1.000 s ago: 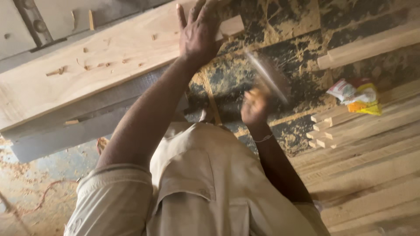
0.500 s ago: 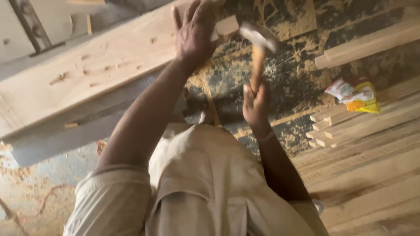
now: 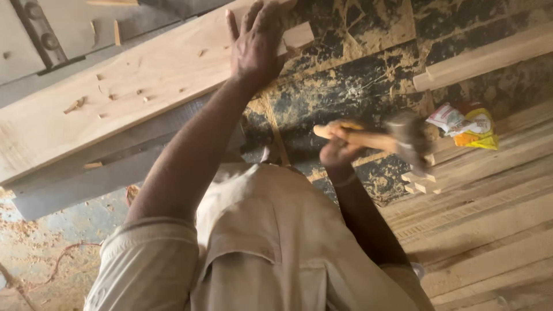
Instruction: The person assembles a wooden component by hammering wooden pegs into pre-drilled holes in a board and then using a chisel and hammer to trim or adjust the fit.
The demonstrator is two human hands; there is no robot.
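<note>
My left hand [image 3: 256, 46] lies flat, fingers spread, on a long pale wooden plank [image 3: 115, 98] that runs diagonally across the upper left. A small wooden block [image 3: 297, 35] sits at the plank's end, right beside my fingertips. My right hand [image 3: 339, 151] is closed around the wooden handle of a hammer [image 3: 397, 138]. The hammer lies roughly level, with its blurred metal head pointing right, well below the block. My beige shirt fills the bottom of the view.
Sawdust covers the dark floor [image 3: 357, 86]. Stacked wooden slats [image 3: 484, 196] lie at the right, with a crumpled yellow, red and white packet [image 3: 468, 124] on them. A loose wooden strip [image 3: 484, 57] lies at the upper right. A grey metal rail [image 3: 37, 31] is at the top left.
Half a second ago the hammer stood upright with its head up by the small block. It has swung down and to the right. My left hand stays on the plank.
</note>
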